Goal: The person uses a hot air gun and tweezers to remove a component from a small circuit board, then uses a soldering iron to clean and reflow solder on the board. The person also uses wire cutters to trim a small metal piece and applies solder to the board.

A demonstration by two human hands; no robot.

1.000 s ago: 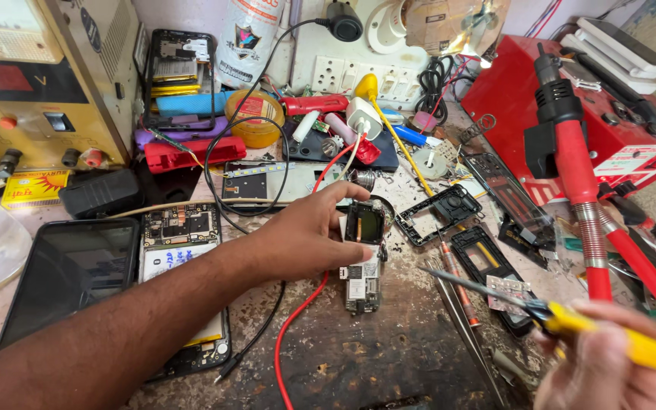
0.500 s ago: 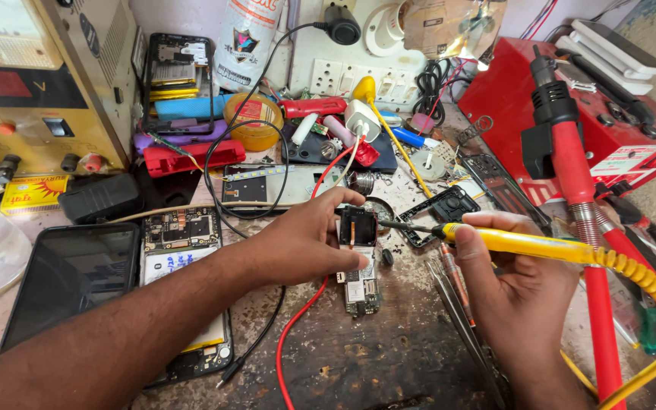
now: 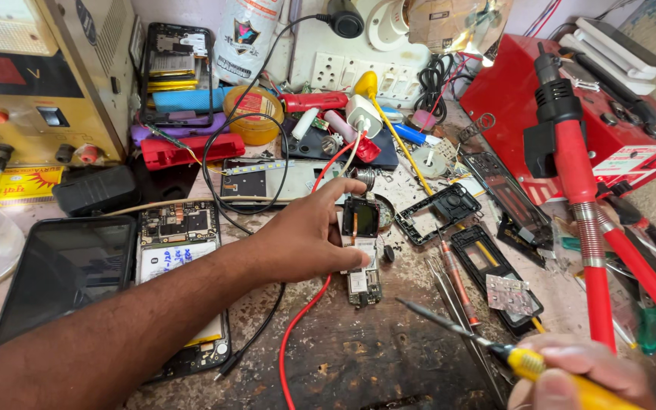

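My left hand (image 3: pixel 305 235) rests on the bench and pinches a small phone circuit board (image 3: pixel 361 244) by its left edge, thumb below and fingers above. A red wire (image 3: pixel 298 334) runs from under that hand toward the near edge. My right hand (image 3: pixel 578 376) is at the bottom right, closed around a yellow-handled soldering iron (image 3: pixel 487 345). The iron's dark tip points up and left and hangs a little below and to the right of the board, apart from it.
An opened phone (image 3: pixel 180 266) and a dark screen (image 3: pixel 62 273) lie at the left. Black phone frames (image 3: pixel 438 212), tweezers (image 3: pixel 457 304) and a screwdriver lie right of the board. A red hot-air handle (image 3: pixel 578 190) stands at the right, a yellow power supply (image 3: pixel 39 83) at the back left.
My right hand has pulled the soldering iron back from the board toward the lower right. The left hand stays on the board.
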